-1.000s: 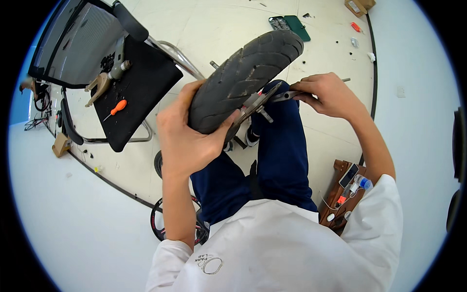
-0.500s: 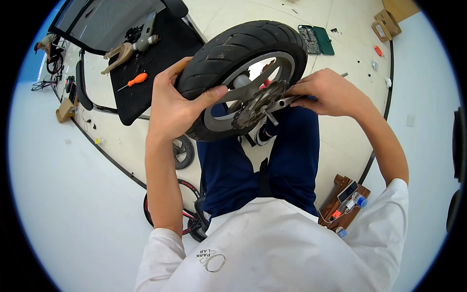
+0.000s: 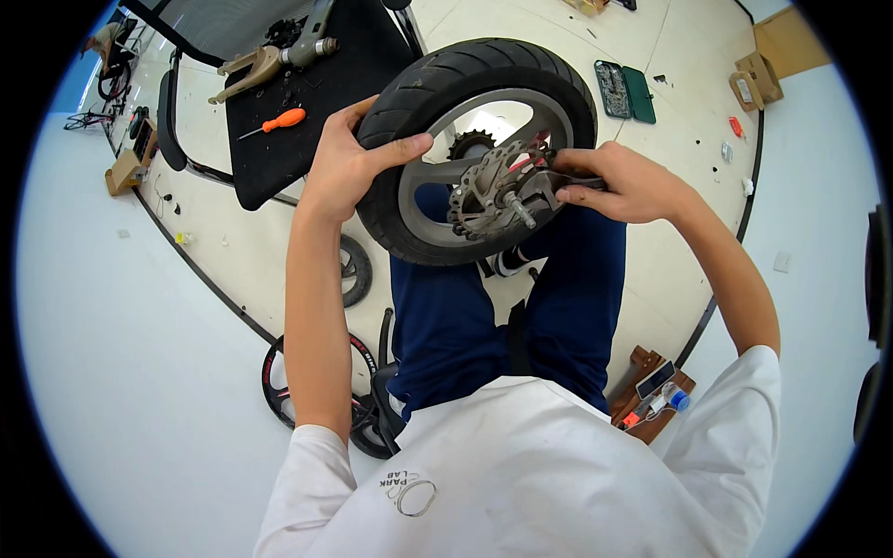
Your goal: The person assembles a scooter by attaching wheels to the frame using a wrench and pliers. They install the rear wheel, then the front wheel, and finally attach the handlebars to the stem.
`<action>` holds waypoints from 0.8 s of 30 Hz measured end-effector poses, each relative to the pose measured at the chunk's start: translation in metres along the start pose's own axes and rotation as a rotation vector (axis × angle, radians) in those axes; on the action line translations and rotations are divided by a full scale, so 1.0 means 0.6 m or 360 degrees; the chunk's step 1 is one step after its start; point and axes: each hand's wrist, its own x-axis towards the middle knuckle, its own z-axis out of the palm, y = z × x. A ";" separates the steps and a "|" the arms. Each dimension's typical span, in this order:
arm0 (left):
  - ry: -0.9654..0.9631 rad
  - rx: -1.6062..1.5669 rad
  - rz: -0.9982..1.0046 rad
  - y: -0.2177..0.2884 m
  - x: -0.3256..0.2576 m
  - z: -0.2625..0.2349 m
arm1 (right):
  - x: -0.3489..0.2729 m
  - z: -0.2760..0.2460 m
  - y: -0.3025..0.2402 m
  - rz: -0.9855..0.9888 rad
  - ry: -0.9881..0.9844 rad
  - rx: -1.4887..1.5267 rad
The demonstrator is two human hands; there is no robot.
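Note:
A small black-tyred wheel (image 3: 437, 84) with a grey rim, a toothed metal disc (image 3: 479, 191) and a stub axle stands upright over my lap, its hub side facing me. My left hand (image 3: 349, 163) grips the tyre and rim on the left side. My right hand (image 3: 619, 181) is closed around a dark tool handle (image 3: 558, 181) at the hub, right of the disc. Which tool it is I cannot tell.
A black mat (image 3: 298, 102) at the upper left carries an orange screwdriver (image 3: 279, 121) and metal parts. A green bit case (image 3: 625, 90) lies open on the floor. Other wheels (image 3: 353, 270) lie by my left leg; a wooden tool holder (image 3: 651, 400) stands right.
The wheel has been turned from tread-on to hub-facing and raised in view. My left hand shifted round the tyre; my right hand stayed at the hub.

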 end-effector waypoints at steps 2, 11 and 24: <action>-0.0020 -0.0009 0.0000 0.003 0.003 -0.001 | -0.003 0.001 -0.004 0.0105 -0.0016 0.0162; -0.0106 0.0040 -0.0073 0.011 0.011 -0.001 | -0.023 0.006 -0.010 0.0298 0.0064 0.0443; -0.0044 0.0110 0.0004 0.020 0.019 0.016 | -0.045 0.010 -0.007 0.0362 0.0180 0.0628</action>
